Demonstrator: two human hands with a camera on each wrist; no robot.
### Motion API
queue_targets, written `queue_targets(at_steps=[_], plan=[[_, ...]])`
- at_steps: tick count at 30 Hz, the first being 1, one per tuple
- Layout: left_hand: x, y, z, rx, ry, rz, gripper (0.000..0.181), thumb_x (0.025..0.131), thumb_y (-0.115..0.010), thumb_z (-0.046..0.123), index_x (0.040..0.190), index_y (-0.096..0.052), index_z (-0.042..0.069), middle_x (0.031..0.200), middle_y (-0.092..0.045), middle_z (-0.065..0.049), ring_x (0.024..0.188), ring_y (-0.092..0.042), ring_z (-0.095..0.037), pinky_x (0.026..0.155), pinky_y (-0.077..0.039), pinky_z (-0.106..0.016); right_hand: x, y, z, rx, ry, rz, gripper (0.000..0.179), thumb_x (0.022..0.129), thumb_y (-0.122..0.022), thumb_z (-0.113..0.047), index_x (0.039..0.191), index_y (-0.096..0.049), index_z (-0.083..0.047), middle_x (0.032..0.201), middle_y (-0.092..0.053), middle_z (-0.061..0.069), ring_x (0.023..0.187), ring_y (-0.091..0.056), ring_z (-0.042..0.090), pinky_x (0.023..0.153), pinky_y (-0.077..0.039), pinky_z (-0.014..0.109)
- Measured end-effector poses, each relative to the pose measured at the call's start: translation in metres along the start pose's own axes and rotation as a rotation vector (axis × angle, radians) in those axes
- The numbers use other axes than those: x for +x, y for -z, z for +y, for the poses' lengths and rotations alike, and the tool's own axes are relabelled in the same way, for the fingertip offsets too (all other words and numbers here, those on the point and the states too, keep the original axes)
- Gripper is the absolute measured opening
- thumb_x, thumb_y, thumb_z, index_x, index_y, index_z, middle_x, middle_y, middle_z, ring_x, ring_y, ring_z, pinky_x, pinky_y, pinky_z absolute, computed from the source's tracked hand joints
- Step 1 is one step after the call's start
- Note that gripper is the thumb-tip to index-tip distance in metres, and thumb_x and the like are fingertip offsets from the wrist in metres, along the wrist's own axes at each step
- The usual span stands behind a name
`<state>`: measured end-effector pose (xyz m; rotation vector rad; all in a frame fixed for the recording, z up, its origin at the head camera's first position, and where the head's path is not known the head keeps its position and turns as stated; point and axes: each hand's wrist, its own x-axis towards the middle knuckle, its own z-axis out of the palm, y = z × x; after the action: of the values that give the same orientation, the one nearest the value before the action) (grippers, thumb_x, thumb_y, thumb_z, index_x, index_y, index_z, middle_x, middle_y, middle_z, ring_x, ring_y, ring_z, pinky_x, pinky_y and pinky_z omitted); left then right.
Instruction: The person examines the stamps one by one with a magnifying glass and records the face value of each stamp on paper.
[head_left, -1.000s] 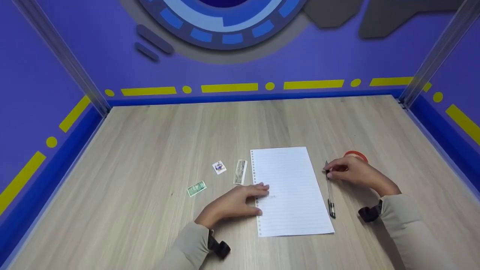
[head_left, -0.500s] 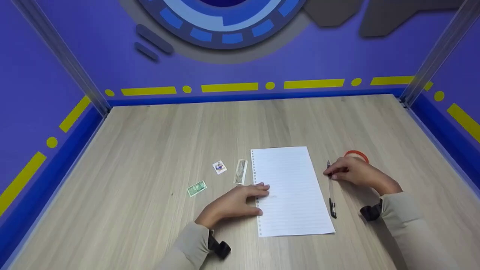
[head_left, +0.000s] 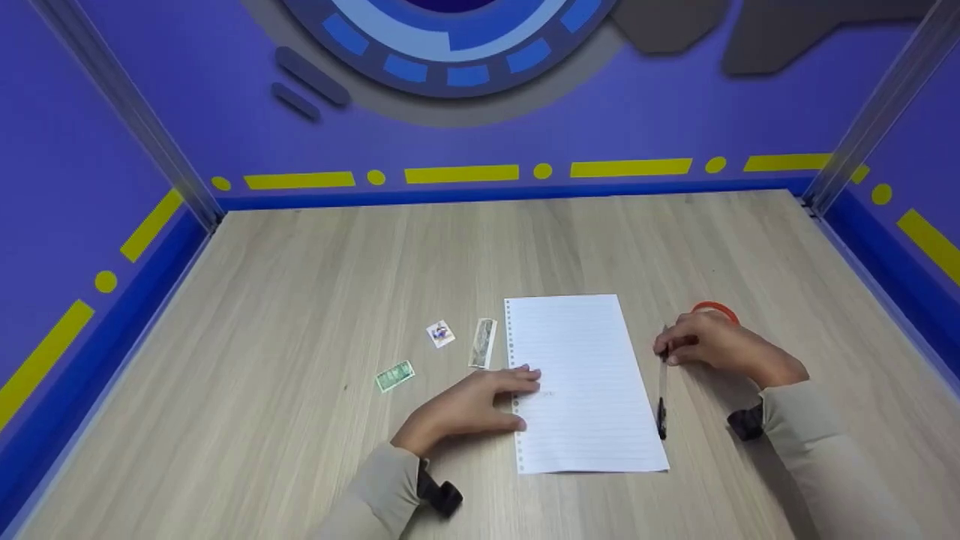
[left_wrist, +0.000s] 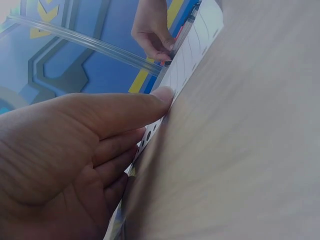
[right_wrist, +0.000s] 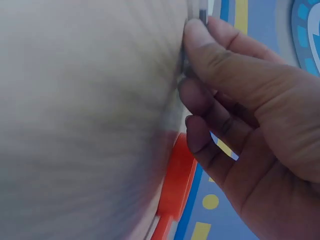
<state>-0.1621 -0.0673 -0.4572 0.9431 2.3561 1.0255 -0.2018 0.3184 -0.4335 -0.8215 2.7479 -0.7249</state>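
Observation:
A sheet of white lined paper point(head_left: 577, 352) with punched holes along its left side lies on the table. My left hand point(head_left: 469, 409) rests on that holed edge, fingertips on the sheet and thumb on its margin. Just past the sheet's right edge, my right hand point(head_left: 720, 349) pinches a clear pen point(head_left: 662, 382) near its upper end, between thumb and fingers. The pen's black end point(head_left: 661, 420) points toward me, close to the paper. Beyond the right hand, and partly hidden by it, is an orange-red round rim point(right_wrist: 177, 175); the right wrist view shows a handle-like piece below it.
Left of the paper lie small stamp-like pieces: a green one point(head_left: 394, 376), a white one with a figure point(head_left: 440, 334) and a long grey one point(head_left: 483, 343) near the holed edge. Blue walls point(head_left: 480, 150) bound the wooden table point(head_left: 337, 262) at back and sides.
My right hand has shifted slightly right with the pen's upper end, while its black end swings a little left, so the pen now stands straighter. My left hand stays on the paper.

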Motion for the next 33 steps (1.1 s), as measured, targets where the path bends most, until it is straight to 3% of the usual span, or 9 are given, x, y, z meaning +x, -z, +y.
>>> queue_targets(at_steps=[11, 23, 33], plan=[[0.000, 0.000, -0.001, 0.004, -0.011, -0.006, 0.053, 0.083, -0.073, 0.016, 0.133, -0.058, 0.008, 0.148, -0.046, 0.002, 0.143, -0.034, -0.015, 0.120, -0.025, -0.031, 0.000, 0.006, -0.003, 0.004, -0.003, -0.090, 0.014, 0.079, -0.077, -0.015, 0.091, -0.072, -0.019, 0.086, -0.066, -0.008, 0.078, -0.049, 0.003, 0.067, -0.047, 0.018], [0.000, 0.000, -0.001, 0.005, -0.017, -0.007, 0.053, 0.083, -0.073, 0.016, 0.134, -0.057, 0.008, 0.148, -0.046, 0.002, 0.143, -0.033, -0.015, 0.120, -0.025, -0.031, -0.003, 0.007, 0.008, 0.099, 0.150, -0.084, 0.004, 0.081, -0.074, -0.014, 0.085, -0.073, -0.013, 0.082, -0.070, -0.002, 0.075, -0.053, -0.003, 0.064, -0.048, 0.015], [0.000, 0.001, 0.001, 0.012, -0.016, -0.006, 0.055, 0.083, -0.074, 0.017, 0.134, -0.056, 0.007, 0.148, -0.046, 0.002, 0.143, -0.034, -0.015, 0.120, -0.024, -0.030, -0.008, 0.010, 0.011, 0.078, 0.100, -0.039, 0.006, 0.086, -0.070, -0.018, 0.088, -0.075, -0.015, 0.089, -0.075, -0.002, 0.084, -0.058, -0.007, 0.071, -0.050, 0.014]])
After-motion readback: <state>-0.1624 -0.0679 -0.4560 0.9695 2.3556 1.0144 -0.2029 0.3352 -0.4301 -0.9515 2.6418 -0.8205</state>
